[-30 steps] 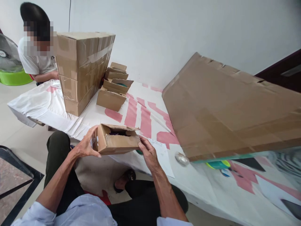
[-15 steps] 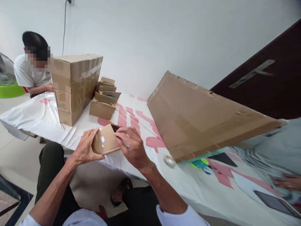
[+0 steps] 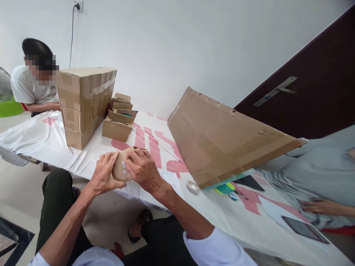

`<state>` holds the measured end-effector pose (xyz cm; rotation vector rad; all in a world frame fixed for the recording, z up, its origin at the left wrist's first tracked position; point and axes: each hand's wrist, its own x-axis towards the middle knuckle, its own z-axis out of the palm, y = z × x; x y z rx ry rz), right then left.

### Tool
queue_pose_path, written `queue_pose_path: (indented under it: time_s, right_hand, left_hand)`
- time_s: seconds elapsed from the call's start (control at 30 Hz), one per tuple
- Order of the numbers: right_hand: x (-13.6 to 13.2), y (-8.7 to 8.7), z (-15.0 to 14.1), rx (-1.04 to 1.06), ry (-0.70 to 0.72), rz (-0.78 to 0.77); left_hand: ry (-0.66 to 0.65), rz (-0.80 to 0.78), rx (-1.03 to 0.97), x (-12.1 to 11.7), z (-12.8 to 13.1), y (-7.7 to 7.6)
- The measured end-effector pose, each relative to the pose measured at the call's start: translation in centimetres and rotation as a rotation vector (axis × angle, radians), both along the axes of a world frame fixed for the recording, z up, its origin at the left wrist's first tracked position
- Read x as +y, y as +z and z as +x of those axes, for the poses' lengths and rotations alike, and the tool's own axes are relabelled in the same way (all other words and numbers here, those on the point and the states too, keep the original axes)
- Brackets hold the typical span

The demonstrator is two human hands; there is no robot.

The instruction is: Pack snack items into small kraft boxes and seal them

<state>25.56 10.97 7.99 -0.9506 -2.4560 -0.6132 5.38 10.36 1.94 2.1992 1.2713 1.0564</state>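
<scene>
A small cardboard box [image 3: 119, 170] with a blue-edged white label and a white mark on its face is held over the table's front edge. My left hand [image 3: 107, 173] is wrapped around its left side, thumb along the bottom. Bent over the right part of the same box is my right hand [image 3: 145, 170], its fingertips on the face by the label. The right hand covers much of the box's right end and part of the label. Beyond the hands stand several small open cardboard boxes [image 3: 116, 130] in a row.
A tall taped carton stack [image 3: 80, 105] stands at the left of the cloth-covered table, a person [image 3: 36, 81] behind it. A large cardboard panel [image 3: 222, 144] leans on the right. Nearby lie a clear wrapped item [image 3: 193, 187], a green tape roll [image 3: 225, 188] and a tablet [image 3: 305, 229]. Another person's hand [image 3: 323, 207] rests at right.
My right hand has shifted left from the box's open end onto its face, now partly covering the label. My left hand keeps its hold. The whole view has turned slightly right.
</scene>
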Motion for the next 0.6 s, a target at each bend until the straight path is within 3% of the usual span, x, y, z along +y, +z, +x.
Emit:
queue_pose_path:
  time_s: [0.33, 0.6]
  right_hand:
    - [-0.1, 0.0, -0.2, -0.005, 0.006, -0.010]
    - [0.2, -0.2, -0.4, -0.027, -0.025, 0.020]
  left_hand:
    - [0.011, 0.000, 0.008, -0.2, 0.1, 0.0]
    - [0.053, -0.027, 0.069, -0.7, 0.5, 1.1]
